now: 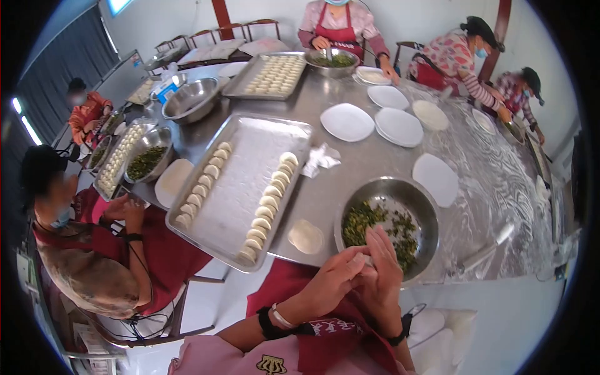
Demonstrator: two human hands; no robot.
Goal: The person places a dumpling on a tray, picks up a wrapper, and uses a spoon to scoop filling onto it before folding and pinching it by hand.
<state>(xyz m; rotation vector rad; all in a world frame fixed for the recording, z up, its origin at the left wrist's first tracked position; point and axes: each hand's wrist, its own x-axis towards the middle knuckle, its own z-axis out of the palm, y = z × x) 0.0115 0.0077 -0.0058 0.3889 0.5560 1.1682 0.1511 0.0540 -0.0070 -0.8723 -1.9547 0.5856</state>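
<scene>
My left hand (334,280) and my right hand (384,270) are pressed together at the near edge of a steel bowl (428,219). Between their closed fingers is a dumpling (369,265), of which only a pale bit of dough shows. Chopped green and yellow filling (362,222) lies in the bowl. Left of the bowl, a small stack of round dough wrappers (306,237) rests on the steel table. Beyond it stands a metal tray (240,153) with two rows of folded dumplings (267,206) along its long sides.
White plates (350,122) and a crumpled tissue (321,159) lie farther back on the table (312,187). A rolling pin (484,250) sits on the floured right side. Several co-workers (112,244) work around the table with other bowls (190,100) and dumpling trays (269,75).
</scene>
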